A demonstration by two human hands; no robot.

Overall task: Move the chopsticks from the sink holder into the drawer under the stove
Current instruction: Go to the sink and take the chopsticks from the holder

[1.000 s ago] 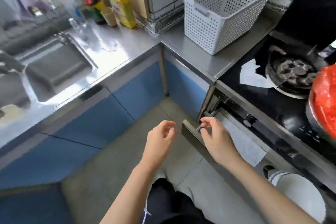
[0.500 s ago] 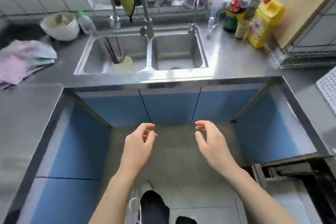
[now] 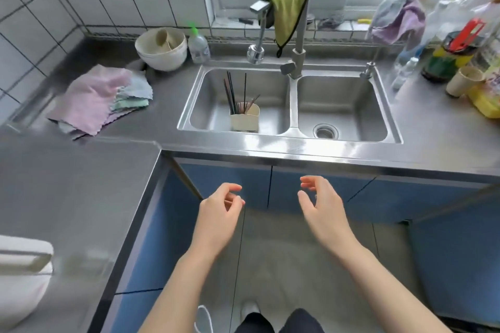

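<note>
Several dark chopsticks (image 3: 233, 92) stand upright in a cream holder (image 3: 244, 118) at the front of the left basin of a steel double sink (image 3: 290, 105). My left hand (image 3: 220, 213) and my right hand (image 3: 320, 207) hover side by side in front of the blue cabinet doors, well below the sink's front edge. Both hands hold nothing and their fingers are loosely curled and apart. The stove and its drawer are out of view.
A tall faucet (image 3: 299, 46) with a green cloth (image 3: 288, 5) rises behind the sink. Folded cloths (image 3: 100, 100) and stacked bowls (image 3: 161, 48) lie on the left counter. Bottles (image 3: 454, 57) and a cup (image 3: 463, 81) crowd the right counter. A white appliance (image 3: 23, 276) sits bottom left.
The view has swung from the stove and its open drawer to the sink, then closer. My right hand has left the drawer; both hands now hang empty before the sink cabinet.
</note>
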